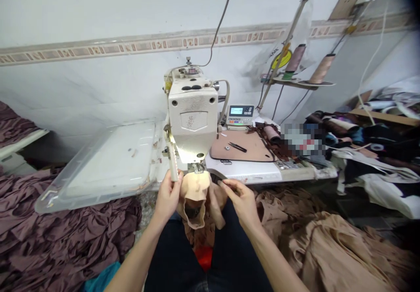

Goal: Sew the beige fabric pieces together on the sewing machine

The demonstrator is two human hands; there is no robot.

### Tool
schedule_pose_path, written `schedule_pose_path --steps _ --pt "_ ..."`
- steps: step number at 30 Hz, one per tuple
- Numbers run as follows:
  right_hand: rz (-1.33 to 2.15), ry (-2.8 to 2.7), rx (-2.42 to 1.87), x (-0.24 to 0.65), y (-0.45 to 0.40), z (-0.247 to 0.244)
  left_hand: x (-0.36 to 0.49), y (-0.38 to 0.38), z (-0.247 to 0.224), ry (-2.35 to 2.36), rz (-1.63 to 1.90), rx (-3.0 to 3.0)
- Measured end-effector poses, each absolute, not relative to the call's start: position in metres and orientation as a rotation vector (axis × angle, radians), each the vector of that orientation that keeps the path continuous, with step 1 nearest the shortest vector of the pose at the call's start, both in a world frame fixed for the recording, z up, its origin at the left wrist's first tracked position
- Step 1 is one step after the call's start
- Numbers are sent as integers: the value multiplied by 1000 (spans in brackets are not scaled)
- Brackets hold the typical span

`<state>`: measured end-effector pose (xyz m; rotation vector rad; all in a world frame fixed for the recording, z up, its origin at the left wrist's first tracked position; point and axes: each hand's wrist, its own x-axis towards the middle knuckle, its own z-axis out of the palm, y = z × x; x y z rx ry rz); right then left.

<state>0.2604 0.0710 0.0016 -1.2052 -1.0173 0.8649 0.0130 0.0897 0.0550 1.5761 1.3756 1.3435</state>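
A tan garment piece [196, 187] lies under the presser foot [198, 168] of a white sewing machine [193, 121], its lower part hanging in an open loop over my lap. My left hand [168, 198] pinches the cloth's left side, thumb uppermost, just below a pale upright strip on the machine. My right hand [242, 199] is at the cloth's right side, thumb and forefinger closed at its edge near a dark patch. What lies between those right fingertips is small and partly hidden.
A clear plastic lid-like tray [98, 165] is at the left. Right of the machine are a control panel [240, 115], black tweezers [237, 147] on a tan mat [244, 137], and thread cones [323, 69]. Purple-brown cloth [82, 235] and tan cloth [334, 248] are heaped on either side.
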Motion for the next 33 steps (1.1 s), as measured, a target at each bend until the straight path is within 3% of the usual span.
schedule_pose_path --steps 5,15,22,27,33 --pt "820 -1175 -1191 239 20 -1 -32 88 51 1527 1240 1859" --pt "1145 -1308 -1079 171 29 21 -18 70 35 1307 1322 1379" --pt "1288 -1240 -1053 198 9 42 -4 34 31 1028 1114 1610" --pt "1649 -1517 -997 232 3 53 -2 20 34 890 1080 1611" --pt "1721 -1960 -918 254 13 66 17 13 27 758 536 1508"
